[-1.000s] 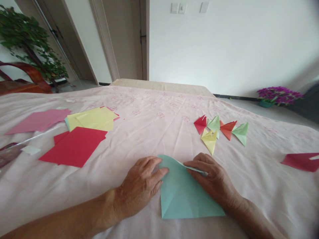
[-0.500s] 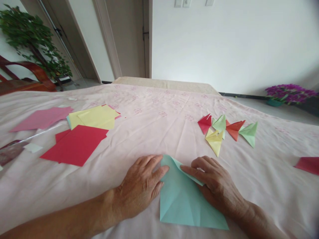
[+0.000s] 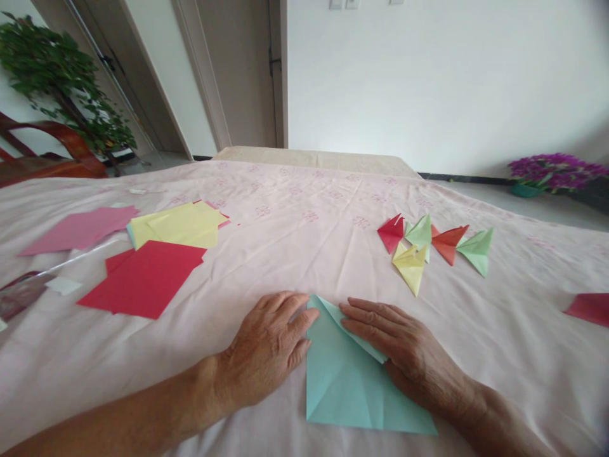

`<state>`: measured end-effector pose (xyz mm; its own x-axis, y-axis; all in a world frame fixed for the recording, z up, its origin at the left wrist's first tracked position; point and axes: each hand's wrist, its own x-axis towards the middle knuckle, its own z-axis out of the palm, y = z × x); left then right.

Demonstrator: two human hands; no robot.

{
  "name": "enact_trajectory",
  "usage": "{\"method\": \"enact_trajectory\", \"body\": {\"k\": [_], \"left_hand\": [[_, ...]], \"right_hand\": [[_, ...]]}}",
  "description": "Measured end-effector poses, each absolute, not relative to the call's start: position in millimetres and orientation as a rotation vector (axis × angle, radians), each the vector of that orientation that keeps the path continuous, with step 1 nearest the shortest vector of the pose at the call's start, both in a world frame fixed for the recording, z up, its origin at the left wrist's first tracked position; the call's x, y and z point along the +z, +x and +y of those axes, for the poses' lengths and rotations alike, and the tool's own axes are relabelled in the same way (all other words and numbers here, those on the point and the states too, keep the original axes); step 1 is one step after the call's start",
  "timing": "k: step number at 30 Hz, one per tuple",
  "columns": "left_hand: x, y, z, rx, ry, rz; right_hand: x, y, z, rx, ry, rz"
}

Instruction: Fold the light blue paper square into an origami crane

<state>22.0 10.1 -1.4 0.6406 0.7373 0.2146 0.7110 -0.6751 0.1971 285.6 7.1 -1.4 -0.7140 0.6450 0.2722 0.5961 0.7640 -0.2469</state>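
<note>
A light blue-green sheet of origami paper (image 3: pixel 349 381) lies on the pale pink cloth in front of me, with crease lines across it. Its upper right edge is folded over into a narrow flap. My left hand (image 3: pixel 266 352) rests at the paper's left edge, fingertips on the top left corner, fingers stretched out. On the flap lies my right hand (image 3: pixel 404 343), flat with straight fingers pressing along the fold; it covers part of the sheet's right side.
Several folded paper pieces, among them a yellow one (image 3: pixel 410 266) and an orange one (image 3: pixel 450 242), lie beyond my right hand. Red sheets (image 3: pixel 143 279), yellow sheets (image 3: pixel 183 225) and pink sheets (image 3: pixel 80 228) are at left. A red paper (image 3: pixel 590 308) sits far right.
My right hand has gone from curled fingers to lying flat along the flap, which is now pressed down more. My left hand stays at the top left corner.
</note>
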Motion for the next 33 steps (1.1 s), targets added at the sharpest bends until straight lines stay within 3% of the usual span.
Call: {"method": "enact_trajectory", "body": {"k": [33], "left_hand": [[0.5,27.7,18.3,0.338,2.816,1.356]], "right_hand": [[-4.8,285.3,9.4,0.259,-0.906,-2.676]]}}
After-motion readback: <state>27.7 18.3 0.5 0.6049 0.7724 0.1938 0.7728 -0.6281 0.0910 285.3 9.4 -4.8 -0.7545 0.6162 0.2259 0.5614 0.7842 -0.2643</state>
